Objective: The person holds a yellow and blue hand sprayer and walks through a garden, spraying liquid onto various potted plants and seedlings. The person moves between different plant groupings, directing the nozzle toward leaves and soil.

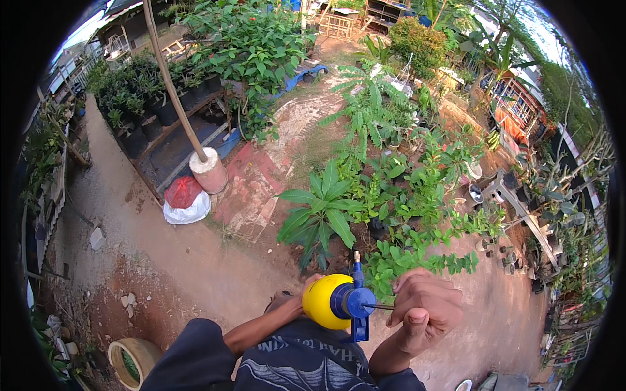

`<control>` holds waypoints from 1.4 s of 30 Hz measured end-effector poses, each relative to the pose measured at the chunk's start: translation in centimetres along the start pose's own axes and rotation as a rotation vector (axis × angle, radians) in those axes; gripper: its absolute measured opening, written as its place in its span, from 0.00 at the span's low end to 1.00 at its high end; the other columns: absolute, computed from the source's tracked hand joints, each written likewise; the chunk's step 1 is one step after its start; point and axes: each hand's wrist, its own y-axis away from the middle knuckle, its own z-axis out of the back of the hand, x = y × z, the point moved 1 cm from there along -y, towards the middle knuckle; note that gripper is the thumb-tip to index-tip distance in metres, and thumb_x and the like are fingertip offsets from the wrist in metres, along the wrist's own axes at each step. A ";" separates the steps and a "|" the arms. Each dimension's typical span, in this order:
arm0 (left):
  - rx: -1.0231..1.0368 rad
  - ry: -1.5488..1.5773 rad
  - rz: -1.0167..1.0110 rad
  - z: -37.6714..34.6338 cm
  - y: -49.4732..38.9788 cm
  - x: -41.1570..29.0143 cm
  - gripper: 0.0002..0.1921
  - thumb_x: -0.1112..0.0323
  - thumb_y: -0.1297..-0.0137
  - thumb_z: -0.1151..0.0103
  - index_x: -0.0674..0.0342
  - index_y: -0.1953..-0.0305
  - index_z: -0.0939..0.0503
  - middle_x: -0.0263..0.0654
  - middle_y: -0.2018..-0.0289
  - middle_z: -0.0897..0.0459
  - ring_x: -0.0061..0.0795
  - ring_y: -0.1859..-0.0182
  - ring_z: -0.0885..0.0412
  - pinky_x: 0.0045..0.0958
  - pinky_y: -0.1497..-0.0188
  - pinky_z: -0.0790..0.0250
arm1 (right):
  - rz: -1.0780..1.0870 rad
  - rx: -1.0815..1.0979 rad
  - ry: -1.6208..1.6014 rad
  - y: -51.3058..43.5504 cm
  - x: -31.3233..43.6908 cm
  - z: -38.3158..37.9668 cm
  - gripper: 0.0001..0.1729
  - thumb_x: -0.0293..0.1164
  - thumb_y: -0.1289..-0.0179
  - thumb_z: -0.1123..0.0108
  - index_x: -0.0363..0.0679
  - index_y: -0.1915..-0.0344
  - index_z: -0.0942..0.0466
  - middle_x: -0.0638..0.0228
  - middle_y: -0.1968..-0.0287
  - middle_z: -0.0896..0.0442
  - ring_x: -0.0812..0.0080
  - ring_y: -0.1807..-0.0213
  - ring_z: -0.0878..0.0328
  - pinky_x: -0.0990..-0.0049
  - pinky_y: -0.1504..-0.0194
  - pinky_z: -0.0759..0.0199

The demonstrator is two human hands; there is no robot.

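Note:
A yellow pump sprayer bottle (323, 301) with a blue head and a brass-coloured nozzle is held near my chest, its nozzle pointing up in the picture. My left hand (311, 282) grips the bottle from its left side, mostly hidden behind it. Closed around the end of the sprayer's pump rod (379, 306) is my right hand (426, 308); the handle itself is hidden in the fist. Just beyond the nozzle stand a broad-leaved young plant (320, 205) and low leafy green plants (396, 259).
A white and pink cylindrical base (209, 171) holds a tall wooden pole, beside red and white plastic bags (187, 207). Dark potted plants (146, 117) line the upper left. A round pot (115, 361) lies at lower left. Small pots (509, 259) stand to the right.

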 end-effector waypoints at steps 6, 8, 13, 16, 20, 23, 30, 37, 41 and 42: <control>-0.052 -0.040 -0.206 2.6 2.9 -0.1 0.33 0.43 0.31 0.63 0.64 0.36 0.33 0.51 0.42 0.25 0.50 0.42 0.24 0.54 0.37 0.34 | -0.126 0.225 0.145 3.1 -4.0 -1.9 0.19 0.36 0.38 0.37 0.35 0.81 0.24 0.65 0.83 0.26 0.64 0.82 0.27 0.66 0.61 0.22; -0.026 -0.018 -0.256 2.8 3.5 -0.5 0.33 0.42 0.32 0.64 0.64 0.37 0.33 0.51 0.43 0.24 0.50 0.43 0.23 0.54 0.37 0.35 | -0.182 0.300 0.175 3.8 -4.8 -2.9 0.17 0.34 0.38 0.38 0.35 0.79 0.25 0.65 0.82 0.29 0.65 0.82 0.29 0.70 0.71 0.29; -0.037 -0.004 -0.286 1.8 4.7 -2.7 0.33 0.41 0.32 0.65 0.63 0.39 0.31 0.51 0.45 0.22 0.50 0.46 0.22 0.53 0.38 0.34 | -0.249 0.506 0.283 3.2 -5.8 -5.3 0.16 0.32 0.40 0.37 0.35 0.80 0.27 0.66 0.82 0.34 0.69 0.82 0.33 0.73 0.78 0.43; -0.062 -0.045 -0.231 0.3 5.6 -5.6 0.33 0.42 0.32 0.66 0.63 0.39 0.30 0.50 0.46 0.22 0.50 0.44 0.23 0.51 0.38 0.34 | -0.215 0.577 0.187 0.7 -6.6 -7.0 0.20 0.38 0.39 0.36 0.36 0.80 0.28 0.66 0.85 0.36 0.69 0.85 0.35 0.74 0.81 0.45; -0.245 -0.310 -0.292 -2.4 7.6 -9.7 0.24 0.48 0.32 0.56 0.60 0.48 0.25 0.42 0.52 0.20 0.38 0.49 0.21 0.41 0.43 0.30 | -0.320 0.456 -0.211 -2.7 -8.2 -12.8 0.21 0.40 0.40 0.34 0.38 0.80 0.29 0.70 0.89 0.42 0.71 0.90 0.42 0.73 0.83 0.48; -0.282 -0.687 -0.376 -4.2 9.7 -13.9 0.18 0.50 0.34 0.50 0.57 0.54 0.23 0.35 0.58 0.20 0.28 0.55 0.21 0.33 0.52 0.29 | -0.323 0.651 -0.115 -4.7 -8.6 -16.8 0.20 0.40 0.39 0.35 0.37 0.79 0.29 0.69 0.86 0.37 0.73 0.86 0.39 0.74 0.82 0.47; -0.298 -0.145 -0.195 -2.1 15.2 -25.6 0.31 0.39 0.32 0.61 0.60 0.44 0.25 0.43 0.53 0.18 0.40 0.52 0.20 0.44 0.45 0.29 | -0.489 0.363 -0.436 -6.4 -13.2 -26.6 0.24 0.38 0.32 0.44 0.37 0.84 0.29 0.70 0.87 0.30 0.75 0.86 0.34 0.76 0.80 0.43; -0.153 -0.003 -0.173 -2.3 19.3 -32.4 0.34 0.39 0.32 0.66 0.61 0.40 0.29 0.47 0.47 0.21 0.48 0.46 0.22 0.53 0.39 0.34 | -0.486 0.294 -0.543 -11.5 -13.5 -33.6 0.42 0.68 0.41 0.46 0.40 0.90 0.34 0.75 0.91 0.34 0.79 0.91 0.39 0.80 0.85 0.49; -0.144 0.061 -0.162 -1.5 20.0 -35.5 0.34 0.39 0.32 0.66 0.61 0.39 0.30 0.47 0.44 0.22 0.48 0.44 0.23 0.53 0.37 0.35 | -0.403 0.354 -0.718 -14.6 -12.5 -34.7 0.38 0.62 0.43 0.38 0.39 0.88 0.29 0.74 0.89 0.30 0.78 0.90 0.36 0.80 0.85 0.47; -0.155 0.061 -0.175 -1.1 20.0 -35.9 0.34 0.39 0.32 0.66 0.61 0.39 0.30 0.47 0.44 0.23 0.48 0.44 0.23 0.52 0.37 0.35 | -0.372 0.361 -0.750 -15.2 -12.5 -35.0 0.36 0.60 0.43 0.36 0.38 0.88 0.28 0.73 0.89 0.30 0.78 0.91 0.36 0.79 0.85 0.47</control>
